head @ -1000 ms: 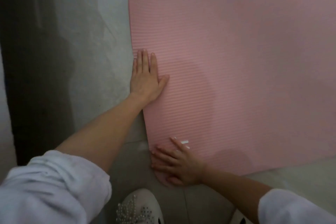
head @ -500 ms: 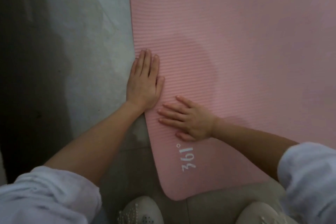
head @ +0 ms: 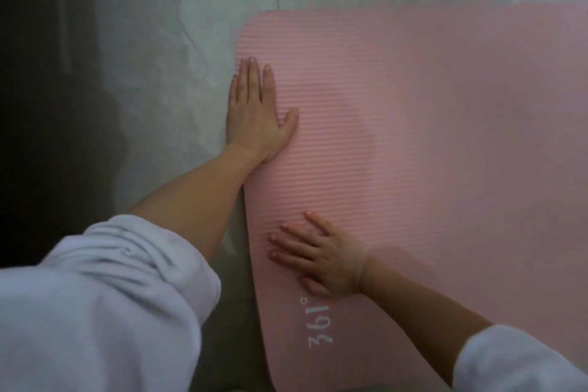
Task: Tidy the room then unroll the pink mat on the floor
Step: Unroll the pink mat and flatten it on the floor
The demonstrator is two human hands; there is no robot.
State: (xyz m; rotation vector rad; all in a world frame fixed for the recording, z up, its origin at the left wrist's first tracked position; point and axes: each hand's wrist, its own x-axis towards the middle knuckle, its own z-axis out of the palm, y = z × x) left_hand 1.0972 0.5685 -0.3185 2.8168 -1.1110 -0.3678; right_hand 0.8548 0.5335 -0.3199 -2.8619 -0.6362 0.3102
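Note:
The pink ribbed mat lies unrolled and flat on the grey floor, filling the right half of the head view. Its short end with two rounded corners runs down the middle of the frame, and a white "361°" mark sits near the lower corner. My left hand lies flat, palm down, on the mat's left edge with fingers together and the thumb out. My right hand presses flat on the mat just above the white mark, fingers spread and pointing left. Neither hand holds anything.
Pale grey floor lies left of and beyond the mat, with a thin seam running up from the mat's far corner. A dark shadowed strip fills the far left. My white sleeves cover the lower corners of the view.
My left hand has stayed pressed on the mat's edge. My right hand moved up from the near corner, uncovering the white mark. The view has since shifted, so the mat's far corner sits lower in frame.

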